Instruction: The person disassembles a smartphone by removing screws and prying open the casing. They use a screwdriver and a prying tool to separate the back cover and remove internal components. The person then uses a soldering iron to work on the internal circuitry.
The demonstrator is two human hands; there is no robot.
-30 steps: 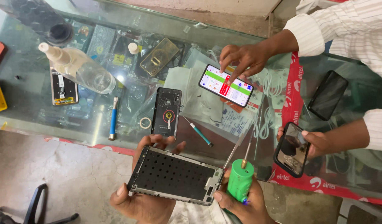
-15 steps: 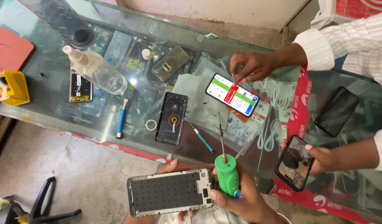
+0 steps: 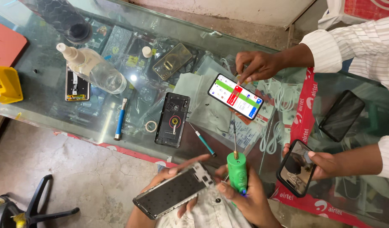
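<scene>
Far left, at 9 o'clock on the glass table (image 3: 42, 105): a yellow block (image 3: 6, 84). Next, a clear spray bottle (image 3: 93, 69) lying on its side, a blue-handled tool (image 3: 120, 118) and a small tape ring (image 3: 151, 126) near the table's front edge. At centre lies a black phone back shell (image 3: 173, 119).

Left hand (image 3: 177, 179), 6 o'clock: fingers wrapped under and over an opened phone frame (image 3: 174, 195), held tilted off the table; it is blurred, so detail is uncertain.

Right hand (image 3: 249, 198), just beside it: fingers closed round a green electric screwdriver (image 3: 237, 171), bit pointing to 12 o'clock.

Another person's hands at 2 and 4 o'clock: one touches a lit phone (image 3: 236, 96), the other holds a second phone (image 3: 296, 168).
</scene>
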